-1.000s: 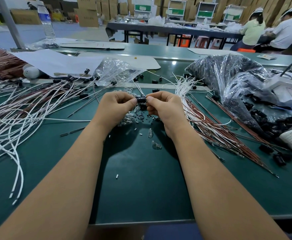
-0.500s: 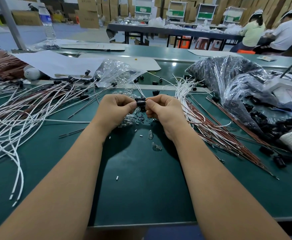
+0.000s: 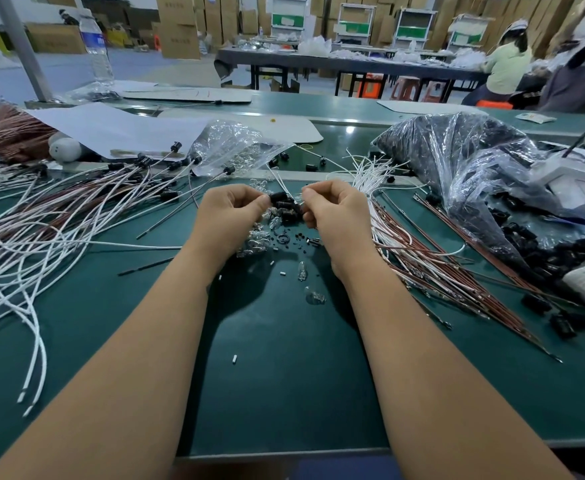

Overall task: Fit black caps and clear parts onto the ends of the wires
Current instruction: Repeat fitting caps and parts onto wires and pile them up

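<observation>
Head camera view: two plastic bags sit on the green tabletop (image 3: pixel 284 393). A clear bag (image 3: pixel 235 147), lying open-mouthed just behind the left hand (image 3: pixel 230 211), holds small clear parts, and more of them spill out beside that hand. A bigger dark bag (image 3: pixel 457 161), to the right of the right hand (image 3: pixel 336 209), is packed with black caps; loose ones lie by its mouth.

Both hands are raised over the tabletop with curled fingers. The left hand's fingers (image 3: pixel 261 202) pinch a black cap (image 3: pixel 279 197), with further black caps (image 3: pixel 289 214) bunched just below it. The right hand's fingers (image 3: pixel 310 194) pinch the end of a thin white wire (image 3: pixel 282 183) that runs back toward the clear bag. Capped wires (image 3: pixel 76 209) fan out left of the left hand; white and brown bare wires (image 3: pixel 405 237) lie right of the right hand.

Against half a second ago, the hands have drawn a little apart, so the cap no longer sits squeezed between both thumbs.
</observation>
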Available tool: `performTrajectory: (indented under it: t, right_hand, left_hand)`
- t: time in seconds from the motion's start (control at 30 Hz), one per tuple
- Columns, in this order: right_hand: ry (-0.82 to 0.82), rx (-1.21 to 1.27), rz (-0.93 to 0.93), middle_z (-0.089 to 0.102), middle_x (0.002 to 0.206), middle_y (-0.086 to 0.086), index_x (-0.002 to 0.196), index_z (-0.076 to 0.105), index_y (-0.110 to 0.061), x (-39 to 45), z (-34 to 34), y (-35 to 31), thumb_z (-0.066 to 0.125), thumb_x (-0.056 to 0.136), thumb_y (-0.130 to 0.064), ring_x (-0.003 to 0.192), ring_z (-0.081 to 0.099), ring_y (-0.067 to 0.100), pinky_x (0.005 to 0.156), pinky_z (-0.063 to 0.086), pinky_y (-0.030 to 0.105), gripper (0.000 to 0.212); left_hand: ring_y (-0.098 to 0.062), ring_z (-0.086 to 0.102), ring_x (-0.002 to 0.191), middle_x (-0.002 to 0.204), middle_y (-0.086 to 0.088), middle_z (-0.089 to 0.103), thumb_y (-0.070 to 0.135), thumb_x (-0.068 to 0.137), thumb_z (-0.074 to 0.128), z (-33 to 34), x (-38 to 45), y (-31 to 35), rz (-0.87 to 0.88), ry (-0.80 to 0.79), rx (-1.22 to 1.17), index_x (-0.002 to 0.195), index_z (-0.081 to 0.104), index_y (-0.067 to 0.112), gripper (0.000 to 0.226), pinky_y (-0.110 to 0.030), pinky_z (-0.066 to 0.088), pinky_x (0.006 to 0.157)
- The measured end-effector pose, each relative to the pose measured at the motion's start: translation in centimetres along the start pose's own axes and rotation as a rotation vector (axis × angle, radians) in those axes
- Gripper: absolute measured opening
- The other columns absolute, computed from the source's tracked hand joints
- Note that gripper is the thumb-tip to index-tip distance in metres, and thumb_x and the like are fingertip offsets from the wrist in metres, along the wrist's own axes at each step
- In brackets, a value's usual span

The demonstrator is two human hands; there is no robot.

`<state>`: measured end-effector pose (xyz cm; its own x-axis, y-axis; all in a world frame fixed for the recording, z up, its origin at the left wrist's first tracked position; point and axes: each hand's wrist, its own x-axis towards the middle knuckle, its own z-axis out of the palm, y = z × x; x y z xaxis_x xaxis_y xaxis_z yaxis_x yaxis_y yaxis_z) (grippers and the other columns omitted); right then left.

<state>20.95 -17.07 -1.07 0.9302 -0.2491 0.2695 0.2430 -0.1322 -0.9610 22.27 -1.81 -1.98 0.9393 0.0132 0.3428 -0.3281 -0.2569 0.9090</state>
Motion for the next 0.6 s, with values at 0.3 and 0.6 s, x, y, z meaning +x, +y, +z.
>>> performTrajectory:
  t: [0.3, 0.6]
  right_hand:
    - [-0.083, -0.737, -0.272, 0.055, 0.097, 0.001, 0.101, 0.07, -0.018, -0.4, 0.0, 0.0, 0.058, 0.088, -0.013, 0.094, 0.051, 0.016, 0.076, 0.039, 0.026, 0.019]
    - [-0.558, -0.689, -0.315, 0.062, 0.082, -0.004, 0.096, 0.074, -0.024, -1.4, 1.4, -0.2, 0.077, 0.076, -0.022, 0.066, 0.05, 0.001, 0.066, 0.043, 0.018, 0.02]
  left_hand:
    - [-0.011, 0.047, 0.061, 0.064, 0.004, 0.057, 0.013, 0.092, 0.059, -0.6, 0.7, -0.6, -0.042, 0.189, -0.06, 0.072, 0.065, 0.023, 0.023, -0.014, 0.04, 0.059]
    - [0.002, 0.041, 0.043, 0.059, 0.006, 0.055, 0.013, 0.089, 0.061, -0.4, 1.0, -0.6, -0.06, 0.214, -0.027, 0.069, 0.064, 0.021, 0.022, -0.01, 0.033, 0.046]
